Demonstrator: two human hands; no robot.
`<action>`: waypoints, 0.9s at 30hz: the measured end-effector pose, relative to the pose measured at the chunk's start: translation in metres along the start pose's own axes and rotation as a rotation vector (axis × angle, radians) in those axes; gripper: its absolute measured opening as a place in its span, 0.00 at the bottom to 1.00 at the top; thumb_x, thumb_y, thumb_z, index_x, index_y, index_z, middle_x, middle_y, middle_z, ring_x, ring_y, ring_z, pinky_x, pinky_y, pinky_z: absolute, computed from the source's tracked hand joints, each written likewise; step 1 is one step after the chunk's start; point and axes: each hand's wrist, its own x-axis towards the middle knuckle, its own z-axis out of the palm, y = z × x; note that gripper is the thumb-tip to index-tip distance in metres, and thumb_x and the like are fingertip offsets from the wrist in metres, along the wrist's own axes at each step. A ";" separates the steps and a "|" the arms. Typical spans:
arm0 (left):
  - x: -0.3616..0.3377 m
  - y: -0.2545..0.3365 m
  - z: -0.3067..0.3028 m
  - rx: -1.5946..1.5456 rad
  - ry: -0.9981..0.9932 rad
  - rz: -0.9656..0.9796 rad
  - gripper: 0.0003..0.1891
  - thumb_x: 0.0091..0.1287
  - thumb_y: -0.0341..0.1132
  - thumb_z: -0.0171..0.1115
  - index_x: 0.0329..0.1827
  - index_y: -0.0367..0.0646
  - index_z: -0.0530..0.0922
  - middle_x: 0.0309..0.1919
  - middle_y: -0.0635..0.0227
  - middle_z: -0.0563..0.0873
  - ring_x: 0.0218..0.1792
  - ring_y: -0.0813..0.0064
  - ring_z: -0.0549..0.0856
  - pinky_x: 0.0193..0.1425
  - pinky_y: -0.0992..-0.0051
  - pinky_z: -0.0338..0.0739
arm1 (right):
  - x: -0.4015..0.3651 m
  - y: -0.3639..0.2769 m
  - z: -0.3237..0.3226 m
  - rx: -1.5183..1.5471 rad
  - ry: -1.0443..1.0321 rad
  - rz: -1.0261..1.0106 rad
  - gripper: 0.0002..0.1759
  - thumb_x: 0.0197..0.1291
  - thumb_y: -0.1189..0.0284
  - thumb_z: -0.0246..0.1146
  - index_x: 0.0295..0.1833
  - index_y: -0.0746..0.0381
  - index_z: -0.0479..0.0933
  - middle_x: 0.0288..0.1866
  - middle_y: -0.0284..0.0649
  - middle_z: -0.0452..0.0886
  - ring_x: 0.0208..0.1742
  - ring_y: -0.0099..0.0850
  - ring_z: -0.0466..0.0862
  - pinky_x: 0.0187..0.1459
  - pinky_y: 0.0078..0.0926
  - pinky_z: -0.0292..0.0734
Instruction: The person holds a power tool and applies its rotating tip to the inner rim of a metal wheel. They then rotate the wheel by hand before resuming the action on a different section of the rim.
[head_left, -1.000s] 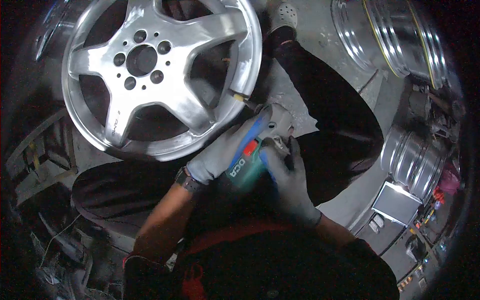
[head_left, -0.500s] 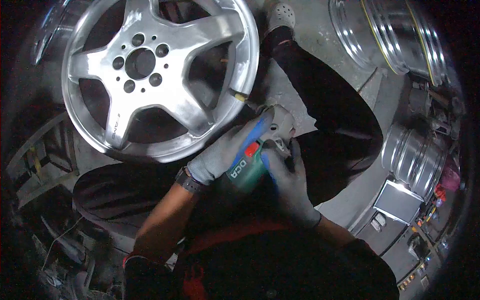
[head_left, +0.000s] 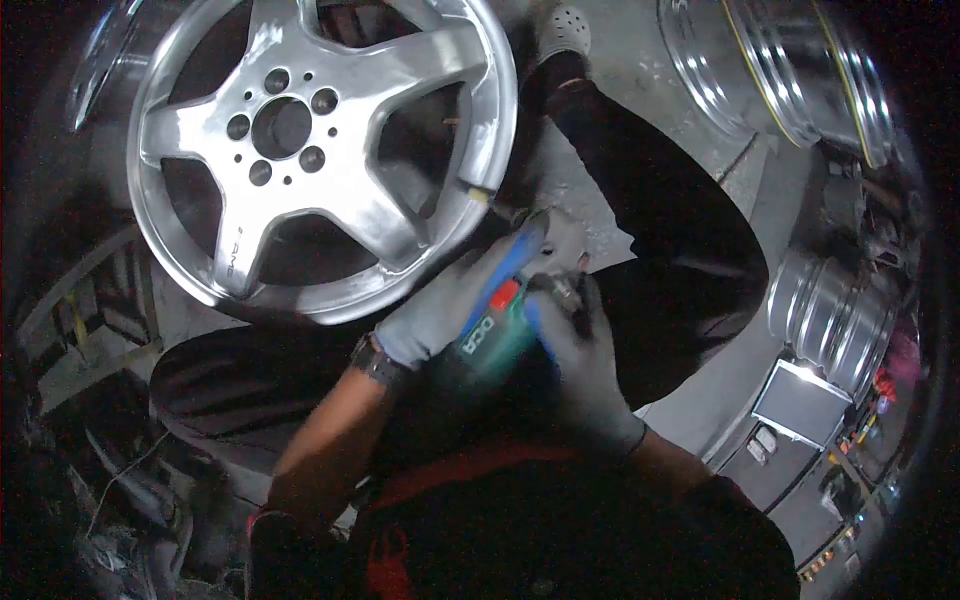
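A green angle grinder (head_left: 490,338) with white "DCA" lettering and a red switch lies in my lap, its grey head pointing away from me. My left hand (head_left: 440,305), in a grey and blue work glove, wraps around it near the head. On the other side, my gloved right hand (head_left: 588,372) has its fingers curled against the grinder by the head; motion smears them, and part of the tool is hidden. Just beyond my left hand is a silver five-spoke alloy wheel rim (head_left: 335,190), facing up, with "AMG" on one spoke.
More shiny rims (head_left: 790,70) stand at the upper right, and another rim (head_left: 835,315) is at the right. A flat lit panel (head_left: 803,403) sits below it. On the left are a metal frame (head_left: 90,300) and dark clutter. My crossed legs (head_left: 690,260) surround the grinder.
My right hand has shifted slightly against the grinder's head and is more blurred. My left hand keeps its hold, and the wheel rim stays in place.
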 end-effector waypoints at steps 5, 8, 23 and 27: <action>0.008 -0.017 0.008 0.000 -0.068 -0.152 0.33 0.69 0.33 0.58 0.79 0.48 0.61 0.57 0.41 0.80 0.57 0.42 0.81 0.62 0.56 0.75 | -0.003 0.017 0.016 0.794 0.146 0.419 0.30 0.70 0.71 0.64 0.71 0.69 0.61 0.61 0.43 0.76 0.64 0.30 0.76 0.69 0.31 0.70; -0.008 -0.004 0.004 0.140 -0.059 -0.098 0.34 0.69 0.33 0.58 0.80 0.50 0.60 0.55 0.40 0.80 0.57 0.42 0.81 0.62 0.56 0.76 | -0.004 -0.005 0.017 0.856 0.149 0.456 0.31 0.70 0.71 0.65 0.72 0.69 0.61 0.62 0.44 0.75 0.63 0.30 0.76 0.68 0.31 0.70; -0.004 -0.011 0.016 0.056 -0.074 -0.072 0.37 0.69 0.35 0.61 0.81 0.53 0.57 0.53 0.39 0.80 0.54 0.41 0.83 0.58 0.55 0.78 | -0.010 0.001 0.017 1.016 0.201 0.432 0.29 0.72 0.70 0.62 0.71 0.68 0.61 0.61 0.43 0.75 0.62 0.30 0.76 0.66 0.32 0.71; 0.006 0.003 0.008 0.117 -0.085 -0.067 0.37 0.69 0.36 0.61 0.81 0.54 0.57 0.53 0.38 0.80 0.54 0.41 0.83 0.58 0.56 0.78 | -0.008 0.010 0.011 0.805 0.083 0.418 0.28 0.71 0.70 0.62 0.71 0.67 0.61 0.60 0.39 0.75 0.62 0.29 0.76 0.67 0.30 0.70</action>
